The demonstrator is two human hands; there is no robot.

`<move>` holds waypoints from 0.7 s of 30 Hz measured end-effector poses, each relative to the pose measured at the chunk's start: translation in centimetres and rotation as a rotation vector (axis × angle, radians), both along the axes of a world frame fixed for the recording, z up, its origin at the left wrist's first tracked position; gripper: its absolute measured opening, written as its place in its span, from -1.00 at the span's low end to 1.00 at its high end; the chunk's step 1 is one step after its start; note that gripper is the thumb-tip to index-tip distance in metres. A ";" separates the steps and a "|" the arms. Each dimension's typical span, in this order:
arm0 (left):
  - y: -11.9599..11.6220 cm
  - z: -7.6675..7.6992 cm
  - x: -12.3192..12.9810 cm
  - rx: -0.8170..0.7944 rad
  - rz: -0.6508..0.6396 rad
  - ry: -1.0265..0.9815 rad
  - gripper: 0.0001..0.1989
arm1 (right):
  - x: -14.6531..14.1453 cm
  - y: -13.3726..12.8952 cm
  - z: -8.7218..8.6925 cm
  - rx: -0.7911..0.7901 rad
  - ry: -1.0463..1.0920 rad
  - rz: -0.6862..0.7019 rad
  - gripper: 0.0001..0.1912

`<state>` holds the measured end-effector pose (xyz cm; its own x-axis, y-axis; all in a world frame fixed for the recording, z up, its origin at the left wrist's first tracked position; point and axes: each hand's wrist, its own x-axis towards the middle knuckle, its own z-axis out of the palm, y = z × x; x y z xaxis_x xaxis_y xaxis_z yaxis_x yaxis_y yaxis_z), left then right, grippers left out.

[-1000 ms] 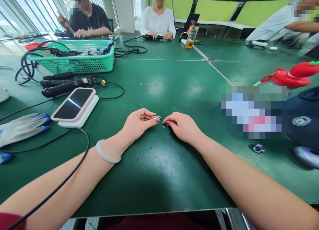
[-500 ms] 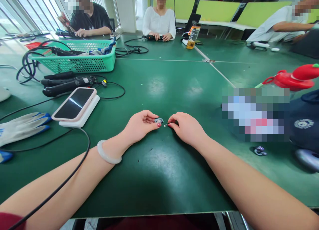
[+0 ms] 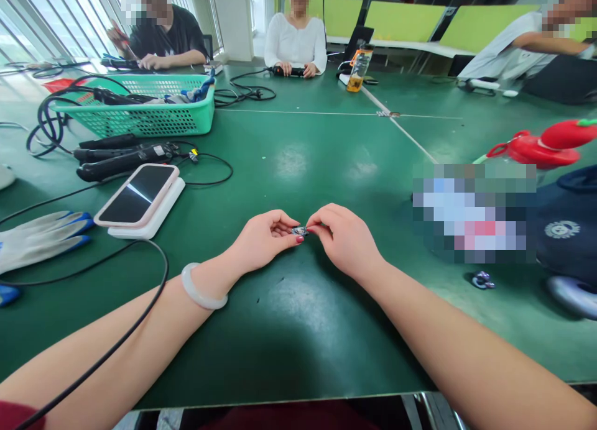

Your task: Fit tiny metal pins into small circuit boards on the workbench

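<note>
currently, both forearms (image 3: 426,321) reach in over the near edge of the green worktop (image 3: 289,349), slanting toward each other so that the hands meet around the middle. the left hand (image 3: 267,238), with a white bangle (image 3: 190,287) at its wrist, holds a small circuit board (image 3: 299,230) between thumb and curled fingers. the right hand (image 3: 344,238) arches in opposite, its thumb and forefinger drawn narrow at the board's right end; whether they grip a part of their own i cannot tell, it is too small. the near edge runs well apart from the hands, toward the body. ahead, green surface stretches to a pale seam (image 3: 336,112). leftward, the room ends at a phone (image 3: 137,195), and a black cable (image 3: 166,274) loops over the left forearm. rightward, it extends to a small metallic trinket (image 3: 482,281) and a navy bag (image 3: 566,225).
</note>
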<state>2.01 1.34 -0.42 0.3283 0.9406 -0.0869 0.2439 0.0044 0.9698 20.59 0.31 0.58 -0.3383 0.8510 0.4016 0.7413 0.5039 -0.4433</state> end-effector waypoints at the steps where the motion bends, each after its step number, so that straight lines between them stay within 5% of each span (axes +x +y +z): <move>1: 0.0 0.0 0.0 0.001 -0.009 -0.002 -0.70 | -0.1 -0.1 -0.1 0.000 -0.002 0.021 -0.86; 21: 0.2 -0.2 0.0 0.024 0.057 -0.083 -0.70 | 0.2 -0.2 -0.5 -0.025 0.009 0.018 -0.82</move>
<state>2.04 1.55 -0.65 0.2790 0.9595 -0.0388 0.1627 -0.0074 0.9867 20.76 0.14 0.11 -0.3500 0.8546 0.3837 0.7280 0.5059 -0.4627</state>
